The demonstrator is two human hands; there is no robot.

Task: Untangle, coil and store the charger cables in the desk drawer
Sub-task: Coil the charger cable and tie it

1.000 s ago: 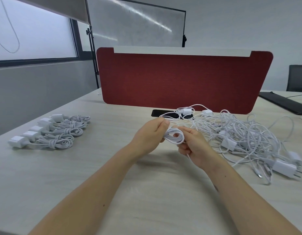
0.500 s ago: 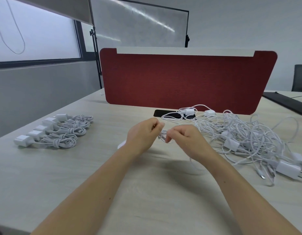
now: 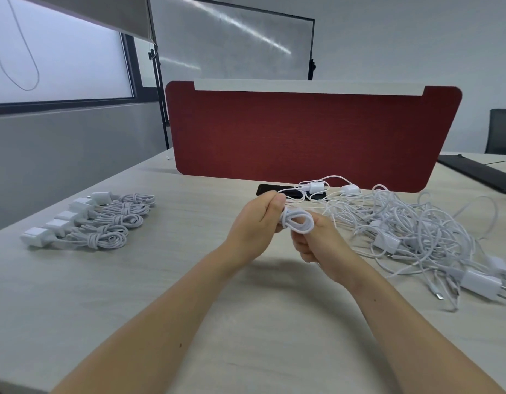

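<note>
Change: since half a second ago the right hand [image 3: 320,245] has dropped lower, and the cable coil [image 3: 298,221], then nearly hidden between the knuckles, now shows as an open loop.
Surroundings: a red divider [image 3: 311,137] stands across the table [image 3: 132,280], with a whiteboard [image 3: 231,44] behind it and a dark chair [image 3: 501,129] far right.
Flat black slab: [image 3: 267,189] lies at the divider's foot, partly under loose cable.
Finished chargers: [image 3: 104,220] five wound bundles with white plugs lie in a row on the left, well apart from the hands.
Tangled pile: [image 3: 410,231] white cables and plugs are heaped on the right, just beside the right hand.
In the way: curled fingers cover the coil's left end; where its tail runs cannot be told.
Cable coil: held above the table between both hands, in front of the slab.
Left hand: [image 3: 257,220] fingers curled, thumb on top, pinching the coil's left end.
Right hand: fingers curled, gripping the coil's right side from below.
</note>
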